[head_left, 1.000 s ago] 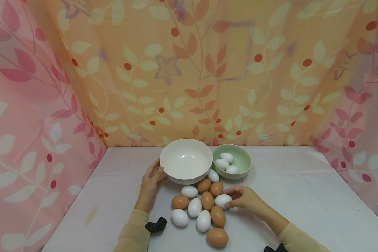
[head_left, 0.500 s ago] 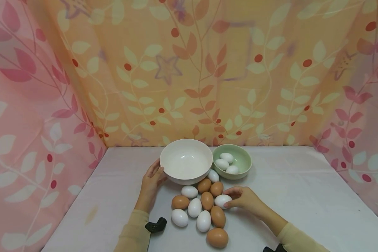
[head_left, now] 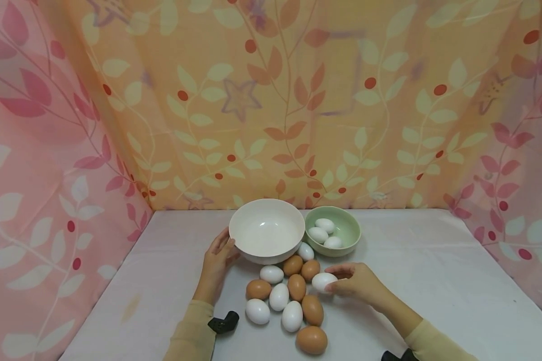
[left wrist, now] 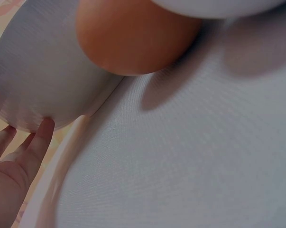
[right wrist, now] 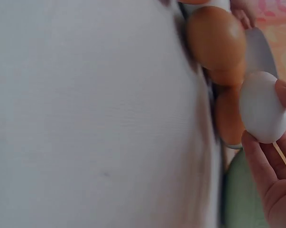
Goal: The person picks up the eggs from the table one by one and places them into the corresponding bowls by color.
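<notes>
My right hand pinches a white egg between thumb and fingers. In the right wrist view that egg appears lifted off the cloth, in front of brown eggs. At the left side of a large white bowl, my left hand rests its fingertips on the outer wall. The left wrist view has those fingers fairly straight against the bowl. Bare white shows inside the bowl. To its right, a green bowl holds several white eggs.
Loose brown eggs and white eggs cluster on the white cloth in front of the bowls. One white egg lies between the two bowls. Patterned fabric closes off the back and sides.
My right hand has lifted the white egg from the cluster and carried it slightly up and right. My left hand and both bowls have stayed put.
</notes>
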`<action>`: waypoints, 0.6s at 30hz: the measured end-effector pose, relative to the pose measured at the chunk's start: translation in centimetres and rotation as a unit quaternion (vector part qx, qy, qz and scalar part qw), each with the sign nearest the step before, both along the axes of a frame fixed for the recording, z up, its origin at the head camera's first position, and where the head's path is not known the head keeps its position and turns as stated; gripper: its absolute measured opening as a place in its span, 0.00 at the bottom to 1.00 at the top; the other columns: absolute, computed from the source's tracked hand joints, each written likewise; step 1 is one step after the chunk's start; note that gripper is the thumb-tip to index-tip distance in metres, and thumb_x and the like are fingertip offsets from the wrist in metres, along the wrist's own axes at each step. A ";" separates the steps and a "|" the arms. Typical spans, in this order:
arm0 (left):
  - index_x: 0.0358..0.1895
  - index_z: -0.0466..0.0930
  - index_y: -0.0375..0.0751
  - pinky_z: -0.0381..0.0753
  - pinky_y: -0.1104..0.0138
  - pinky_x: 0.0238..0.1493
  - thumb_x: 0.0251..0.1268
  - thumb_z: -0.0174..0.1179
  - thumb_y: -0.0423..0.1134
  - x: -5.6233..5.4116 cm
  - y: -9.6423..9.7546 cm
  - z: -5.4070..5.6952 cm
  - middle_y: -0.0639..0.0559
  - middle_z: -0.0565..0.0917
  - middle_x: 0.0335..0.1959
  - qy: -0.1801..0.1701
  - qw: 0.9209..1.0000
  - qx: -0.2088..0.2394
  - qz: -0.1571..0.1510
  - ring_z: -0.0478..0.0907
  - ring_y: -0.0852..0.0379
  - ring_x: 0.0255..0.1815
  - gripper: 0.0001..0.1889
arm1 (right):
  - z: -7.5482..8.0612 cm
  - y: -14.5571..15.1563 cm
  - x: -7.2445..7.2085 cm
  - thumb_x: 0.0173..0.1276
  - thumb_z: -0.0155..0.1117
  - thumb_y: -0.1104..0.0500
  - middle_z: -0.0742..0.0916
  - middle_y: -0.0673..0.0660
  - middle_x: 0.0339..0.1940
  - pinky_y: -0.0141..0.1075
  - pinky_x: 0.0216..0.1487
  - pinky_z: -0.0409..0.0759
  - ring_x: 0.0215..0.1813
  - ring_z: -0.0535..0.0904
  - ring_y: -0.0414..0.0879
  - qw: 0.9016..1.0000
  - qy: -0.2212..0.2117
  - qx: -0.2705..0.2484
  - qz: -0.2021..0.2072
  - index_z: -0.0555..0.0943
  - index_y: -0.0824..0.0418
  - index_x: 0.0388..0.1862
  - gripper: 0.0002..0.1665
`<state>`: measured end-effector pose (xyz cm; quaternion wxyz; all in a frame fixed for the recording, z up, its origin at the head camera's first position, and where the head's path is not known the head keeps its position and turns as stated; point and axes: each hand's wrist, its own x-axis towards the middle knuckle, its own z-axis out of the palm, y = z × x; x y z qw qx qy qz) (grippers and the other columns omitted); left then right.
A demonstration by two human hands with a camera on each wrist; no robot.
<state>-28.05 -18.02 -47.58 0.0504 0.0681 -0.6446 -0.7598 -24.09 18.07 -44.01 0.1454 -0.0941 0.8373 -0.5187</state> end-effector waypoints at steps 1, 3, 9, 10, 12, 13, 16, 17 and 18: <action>0.75 0.63 0.52 0.78 0.55 0.66 0.71 0.59 0.51 0.0 0.0 0.0 0.52 0.65 0.77 -0.001 1.000 -0.001 0.000 0.74 0.59 0.64 0.32 | 0.4 0.0 0.0 0.55 0.78 0.53 0.89 0.58 0.49 0.30 0.43 0.82 0.49 0.82 0.42 1.000 0.000 -0.002 -0.003 0.84 0.64 0.54 0.29; 0.75 0.63 0.53 0.78 0.55 0.66 0.71 0.59 0.51 0.0 0.0 0.0 0.52 0.65 0.77 -0.003 1.000 -0.001 0.001 0.74 0.59 0.65 0.31 | 1.1 0.1 -0.1 0.56 0.78 0.52 0.88 0.57 0.49 0.30 0.45 0.82 0.49 0.81 0.42 1.000 0.003 -0.002 -0.009 0.84 0.63 0.54 0.29; 0.75 0.63 0.53 0.78 0.55 0.66 0.71 0.60 0.51 -0.1 -0.1 -0.1 0.52 0.65 0.77 -0.001 1.000 -0.002 0.003 0.74 0.58 0.65 0.32 | 3.0 0.6 -0.8 0.57 0.77 0.50 0.88 0.55 0.50 0.32 0.49 0.81 0.50 0.81 0.42 1.000 0.019 0.012 -0.022 0.84 0.61 0.55 0.29; 0.75 0.63 0.53 0.78 0.55 0.66 0.71 0.60 0.52 -0.1 -0.1 -0.1 0.52 0.65 0.77 -0.001 1.000 -0.002 0.002 0.74 0.58 0.65 0.32 | 3.3 0.7 -0.9 0.57 0.77 0.50 0.88 0.55 0.50 0.32 0.49 0.81 0.50 0.81 0.42 0.999 0.023 0.015 -0.023 0.84 0.61 0.56 0.29; 0.75 0.63 0.53 0.78 0.55 0.66 0.70 0.60 0.52 -0.2 -0.1 -0.2 0.52 0.65 0.77 -0.001 1.000 -0.002 0.001 0.75 0.59 0.64 0.32 | 3.7 0.8 -1.2 0.58 0.77 0.50 0.88 0.55 0.50 0.32 0.49 0.81 0.50 0.81 0.42 0.999 0.028 0.018 -0.029 0.84 0.61 0.56 0.29; 0.75 0.63 0.53 0.78 0.55 0.66 0.70 0.60 0.52 -0.2 -0.1 -0.2 0.51 0.65 0.77 -0.002 1.000 -0.001 0.001 0.75 0.59 0.64 0.32 | 3.8 0.9 -1.4 0.58 0.77 0.49 0.88 0.55 0.50 0.33 0.50 0.82 0.50 0.81 0.42 0.999 0.029 0.019 -0.031 0.84 0.61 0.56 0.29; 0.75 0.63 0.52 0.77 0.54 0.67 0.71 0.60 0.51 -0.2 -0.1 -0.3 0.51 0.65 0.77 -0.003 1.000 0.007 0.000 0.76 0.62 0.61 0.32 | 4.3 1.0 -1.9 0.58 0.77 0.49 0.88 0.56 0.50 0.34 0.51 0.83 0.50 0.81 0.43 0.999 0.033 0.022 -0.036 0.84 0.61 0.56 0.30; 0.75 0.63 0.52 0.76 0.54 0.67 0.71 0.60 0.51 -0.2 -0.1 -0.3 0.51 0.65 0.77 -0.004 1.000 0.008 -0.001 0.76 0.62 0.61 0.32 | 4.4 1.0 -2.1 0.57 0.77 0.48 0.88 0.56 0.50 0.35 0.51 0.83 0.50 0.81 0.43 0.998 0.034 0.024 -0.039 0.84 0.61 0.56 0.30; 0.75 0.64 0.53 0.76 0.54 0.67 0.70 0.60 0.51 -0.2 -0.1 -0.3 0.51 0.66 0.76 -0.005 1.000 0.010 0.000 0.76 0.62 0.60 0.32 | 4.4 1.1 -2.3 0.57 0.77 0.48 0.89 0.56 0.50 0.35 0.52 0.83 0.50 0.81 0.43 0.998 0.036 0.025 -0.041 0.84 0.61 0.56 0.31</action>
